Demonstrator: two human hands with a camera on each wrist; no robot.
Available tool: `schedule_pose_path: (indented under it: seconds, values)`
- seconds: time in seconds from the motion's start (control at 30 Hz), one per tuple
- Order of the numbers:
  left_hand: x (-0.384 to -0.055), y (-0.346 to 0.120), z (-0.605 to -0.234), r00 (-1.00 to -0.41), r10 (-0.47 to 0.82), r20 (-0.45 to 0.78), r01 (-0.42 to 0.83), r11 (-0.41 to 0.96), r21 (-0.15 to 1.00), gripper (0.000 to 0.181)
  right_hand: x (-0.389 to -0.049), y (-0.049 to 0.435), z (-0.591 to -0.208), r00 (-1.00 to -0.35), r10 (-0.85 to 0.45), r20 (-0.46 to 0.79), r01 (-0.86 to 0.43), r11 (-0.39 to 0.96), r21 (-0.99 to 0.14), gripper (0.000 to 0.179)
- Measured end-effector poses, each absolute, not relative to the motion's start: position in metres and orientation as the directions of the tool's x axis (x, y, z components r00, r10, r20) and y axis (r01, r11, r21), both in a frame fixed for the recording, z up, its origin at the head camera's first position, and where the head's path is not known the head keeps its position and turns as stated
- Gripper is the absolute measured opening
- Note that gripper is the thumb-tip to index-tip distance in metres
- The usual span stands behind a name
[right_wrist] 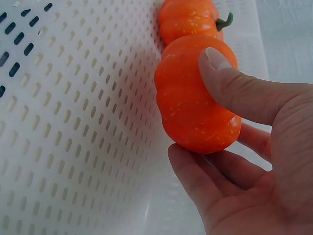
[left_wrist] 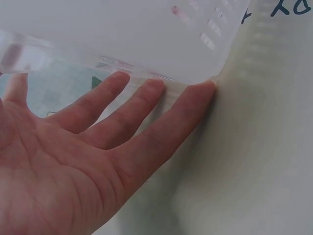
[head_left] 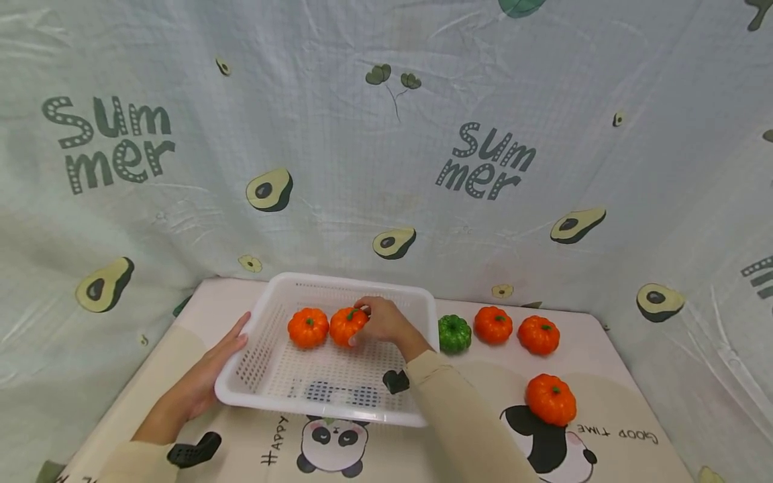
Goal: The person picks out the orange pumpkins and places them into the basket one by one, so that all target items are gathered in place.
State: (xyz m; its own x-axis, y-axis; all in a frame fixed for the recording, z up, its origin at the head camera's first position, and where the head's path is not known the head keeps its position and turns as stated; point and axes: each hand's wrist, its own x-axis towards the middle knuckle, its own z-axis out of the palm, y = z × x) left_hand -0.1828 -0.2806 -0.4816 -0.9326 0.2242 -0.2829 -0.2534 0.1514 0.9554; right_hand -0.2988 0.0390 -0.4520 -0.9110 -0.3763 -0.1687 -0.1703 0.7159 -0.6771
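A white plastic basket (head_left: pixel 320 410) with slotted walls holds two small orange pumpkins side by side. My right hand (head_left: pixel 384 322) reaches inside it and grips the right-hand pumpkin (head_left: pixel 344 329). In the right wrist view the thumb lies over that pumpkin (right_wrist: pixel 193 105) and the fingers curl beneath it. The other pumpkin (head_left: pixel 308 329), with a green stem, sits right up against it on the left. Along the basket's left side, my left hand (head_left: pixel 202 379) touches the outer wall. Its fingers (left_wrist: pixel 146 129) look spread and nearly straight in the left wrist view, fingertips at the basket's edge.
Right of the basket, a green pumpkin (head_left: pixel 454 334) stands close to its wall, beside two orange pumpkins (head_left: pixel 493 326). One more orange pumpkin (head_left: pixel 551 400) lies nearer the front right. A printed sheet (head_left: pixel 338 221) hangs behind the table, whose cloth (head_left: pixel 459 409) carries panda drawings.
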Motion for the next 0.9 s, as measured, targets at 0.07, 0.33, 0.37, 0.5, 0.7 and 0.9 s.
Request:
schedule_pose_path:
  seconds: [0.07,0.33,0.37,0.5,0.7,0.9]
  values:
    - [-0.1836,-0.2807,-0.4818,-0.93,0.233,-0.286,-0.258,0.144,0.956,0.069,-0.2998,0.0401,-0.4528,-0.908,-0.386,-0.163,-0.184,0.717,-0.672,0.067]
    - [-0.1848,-0.2817,-0.4821,-0.926,0.238,-0.293,-0.264,0.145,0.953,0.069,-0.3007,0.0418,-0.4528,-0.899,-0.404,-0.169,-0.2,0.722,-0.663,0.068]
    - [-0.1849,-0.2819,-0.4821,-0.927,0.237,-0.291,-0.261,0.148,0.954,0.069,-0.3007,0.0418,-0.4528,-0.899,-0.404,-0.17,-0.199,0.723,-0.662,0.068]
    - [-0.1838,-0.2825,-0.4815,-0.927,0.229,-0.298,-0.267,0.158,0.951,0.07,-0.2991,0.0413,-0.4519,-0.895,-0.405,-0.186,-0.193,0.728,-0.658,0.067]
    - [-0.1817,-0.2821,-0.4804,-0.927,0.218,-0.305,-0.27,0.176,0.947,0.07,-0.2969,0.0419,-0.4502,-0.888,-0.415,-0.198,-0.189,0.722,-0.665,0.065]
    - [-0.1823,-0.2812,-0.4806,-0.927,0.213,-0.309,-0.274,0.18,0.945,0.07,-0.296,0.0429,-0.4508,-0.889,-0.41,-0.202,-0.174,0.712,-0.68,0.065]
